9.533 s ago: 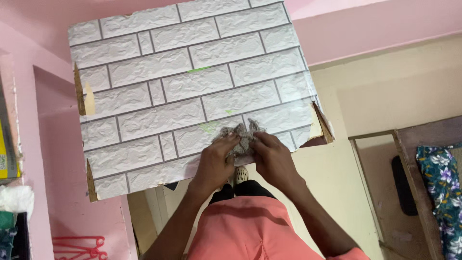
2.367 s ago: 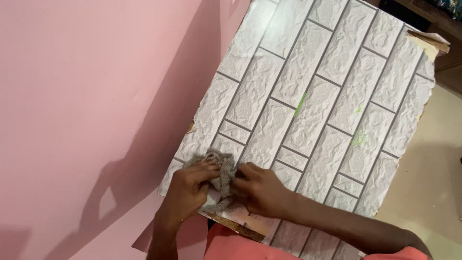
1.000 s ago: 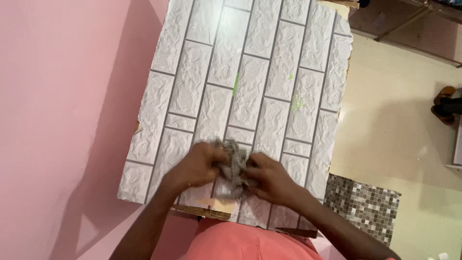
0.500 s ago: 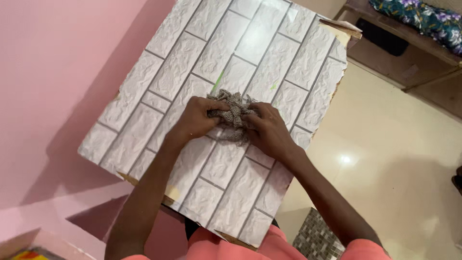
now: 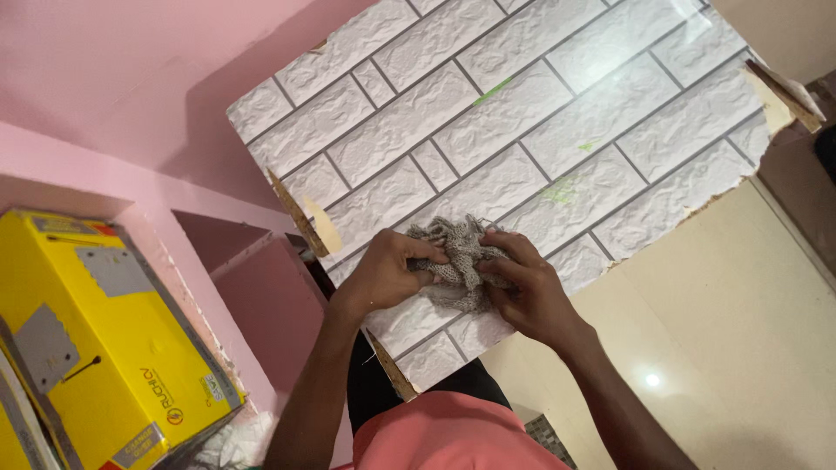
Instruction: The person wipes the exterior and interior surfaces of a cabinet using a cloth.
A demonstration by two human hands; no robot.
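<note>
A: Scanning left to right. Yellow cardboard box [image 5: 96, 339] sits on the pink ledge [image 5: 131, 187] at near left, well apart from the work. Left hand [image 5: 390, 271] is curled shut, fingers clamped on the left side of the grey knitted cloth [image 5: 459, 261].

B: Right side?

A: Right hand [image 5: 531, 292] likewise closed, thumb and fingers pinching the cloth's right side. Cloth is bunched between both hands and pressed on the near part of the brick-pattern board [image 5: 522, 130], close to its near edge.

B: How to work it well?

A: My read: keep the wad flat under the palms rather than pinched at the tips, so pressure spreads. Green smears [image 5: 559, 190] lie just beyond the right hand, a green streak [image 5: 493, 90] farther off; both are unobstructed from here.

B: Edges?

A: Sheet is torn at the left edge, bare wood [image 5: 300, 218] showing, and peeled at the far right corner [image 5: 788, 87]. I'd judge a loose knit could snag there, so stroke away from the tears. Near corner also shows wood, just under the left wrist.

B: Room?

A: Pink wall [image 5: 131, 61] crowds the far left. Cream floor [image 5: 740, 348] on the right is the open side; elbows have space there. Board's support is hidden, can't tell how steady it is.
</note>
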